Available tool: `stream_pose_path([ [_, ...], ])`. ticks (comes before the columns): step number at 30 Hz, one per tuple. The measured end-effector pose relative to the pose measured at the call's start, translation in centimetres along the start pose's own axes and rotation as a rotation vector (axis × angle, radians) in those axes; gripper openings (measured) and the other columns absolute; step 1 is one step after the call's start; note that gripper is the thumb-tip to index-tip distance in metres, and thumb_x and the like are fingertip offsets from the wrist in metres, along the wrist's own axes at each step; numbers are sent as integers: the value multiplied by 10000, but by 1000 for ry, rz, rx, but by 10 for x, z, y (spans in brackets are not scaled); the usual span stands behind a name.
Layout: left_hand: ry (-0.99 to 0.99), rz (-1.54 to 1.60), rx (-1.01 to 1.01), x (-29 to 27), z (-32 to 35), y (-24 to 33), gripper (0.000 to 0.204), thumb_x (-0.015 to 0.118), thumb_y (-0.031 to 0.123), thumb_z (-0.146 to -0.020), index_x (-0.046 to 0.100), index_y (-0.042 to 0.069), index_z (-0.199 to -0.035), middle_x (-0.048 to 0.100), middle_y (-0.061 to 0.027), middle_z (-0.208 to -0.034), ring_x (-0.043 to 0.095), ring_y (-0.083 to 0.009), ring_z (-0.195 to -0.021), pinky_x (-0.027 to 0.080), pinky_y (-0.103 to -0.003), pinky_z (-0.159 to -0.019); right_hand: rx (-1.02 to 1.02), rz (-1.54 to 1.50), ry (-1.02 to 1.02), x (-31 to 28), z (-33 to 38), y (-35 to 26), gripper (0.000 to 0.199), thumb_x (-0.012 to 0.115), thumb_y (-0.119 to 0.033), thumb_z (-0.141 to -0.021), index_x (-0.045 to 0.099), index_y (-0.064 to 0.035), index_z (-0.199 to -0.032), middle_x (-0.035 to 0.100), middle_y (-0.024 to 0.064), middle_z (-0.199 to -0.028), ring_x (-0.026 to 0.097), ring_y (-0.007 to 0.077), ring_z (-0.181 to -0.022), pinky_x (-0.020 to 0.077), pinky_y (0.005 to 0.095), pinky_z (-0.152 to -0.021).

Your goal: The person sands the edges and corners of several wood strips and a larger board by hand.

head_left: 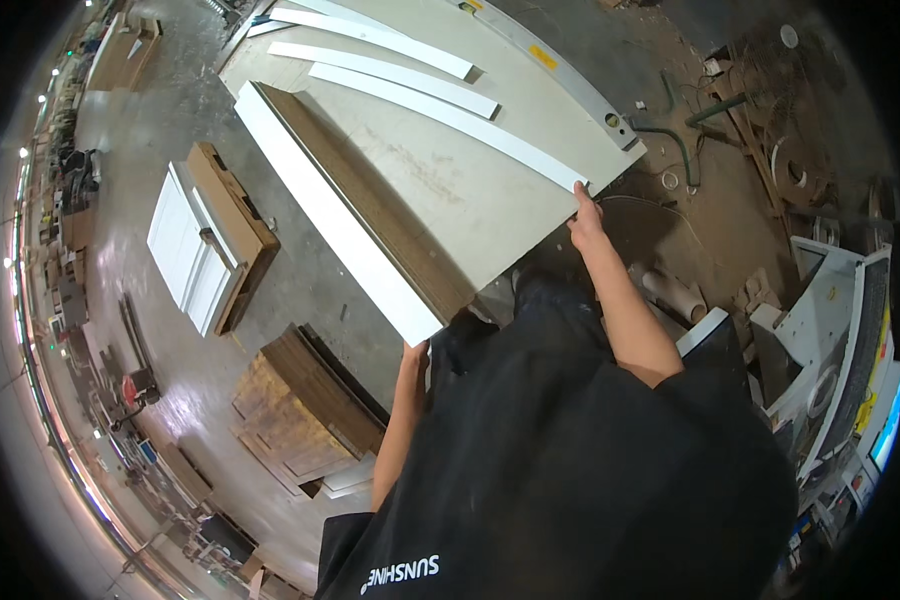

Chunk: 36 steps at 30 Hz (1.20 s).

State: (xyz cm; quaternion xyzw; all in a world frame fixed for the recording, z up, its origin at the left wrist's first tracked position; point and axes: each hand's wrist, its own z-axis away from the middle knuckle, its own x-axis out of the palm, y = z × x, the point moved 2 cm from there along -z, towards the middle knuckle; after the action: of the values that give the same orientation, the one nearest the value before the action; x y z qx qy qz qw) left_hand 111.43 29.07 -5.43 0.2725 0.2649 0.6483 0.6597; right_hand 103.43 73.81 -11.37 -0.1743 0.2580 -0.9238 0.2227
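My left hand point(415, 354) is at the near end of a long white-faced board point(340, 215) standing on the left edge of a pale work table point(440, 190). Its fingers close round the board's lower corner and are partly hidden beneath it. Brown raw edges show along the board's inner side, as if several pieces lie together. At the table's right near corner, my right hand point(587, 222) pinches the end of a long narrow white strip point(450, 125), which lies across the tabletop. Further up lie more loose strips, among them a white strip point(385, 72).
A spirit level point(560, 75) lies along the table's far right edge. White panels on a brown stack point(192, 240) stand on the floor to the left, and a pile of brown boards point(295, 405) is nearer. Machinery with a keyboard point(860, 330) stands at the right, near green hoses point(685, 150).
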Motion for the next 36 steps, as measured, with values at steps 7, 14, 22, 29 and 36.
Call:
stream_pose_path([
  [7, -140, -73, 127, 28, 38, 0, 455, 621, 250, -1039, 572, 25, -1431, 666, -115, -1314, 658, -243, -1165, 570, -396, -959, -11, -38, -52, -26, 25, -9, 653, 778, -415, -950, 535, -43, -1428, 586, 107, -1413, 541, 284, -1323, 395, 478, -1137],
  [14, -249, -121, 188, 43, 61, 3, 461, 603, 291, -1052, 581, 14, -1420, 690, -117, -1284, 677, -242, -1138, 572, -394, -940, -14, -27, -10, -47, 41, -14, 612, 770, -409, -958, 549, -78, -1422, 607, 90, -1395, 563, 250, -1297, 411, 444, -1119],
  [22, -208, -247, 108, 12, 57, -27, 506, 584, 273, -1055, 551, -43, -1449, 676, -168, -1347, 661, -266, -1221, 537, -392, -1017, -46, -90, -19, -39, 54, -11, 557, 724, -346, -997, 559, 9, -1393, 608, 130, -1391, 601, 263, -1262, 483, 420, -1061],
  [29, -116, -666, 20, -61, 35, -48, 535, 588, 388, -1052, 639, -66, -1329, 718, -208, -1258, 677, -268, -1169, 516, -376, -994, -84, -46, -30, -50, 39, 4, 732, 711, -467, -982, 444, -61, -1530, 528, 90, -1518, 476, 266, -1402, 280, 465, -1221],
  [36, -144, -746, 89, -129, -23, -14, 526, 601, 455, -1046, 688, -45, -1182, 747, -195, -1146, 699, -285, -1106, 518, -385, -976, -199, -118, 95, -25, 64, 25, 908, 636, -681, -935, 401, -88, -1582, 470, 103, -1570, 448, 280, -1427, 301, 468, -1211],
])
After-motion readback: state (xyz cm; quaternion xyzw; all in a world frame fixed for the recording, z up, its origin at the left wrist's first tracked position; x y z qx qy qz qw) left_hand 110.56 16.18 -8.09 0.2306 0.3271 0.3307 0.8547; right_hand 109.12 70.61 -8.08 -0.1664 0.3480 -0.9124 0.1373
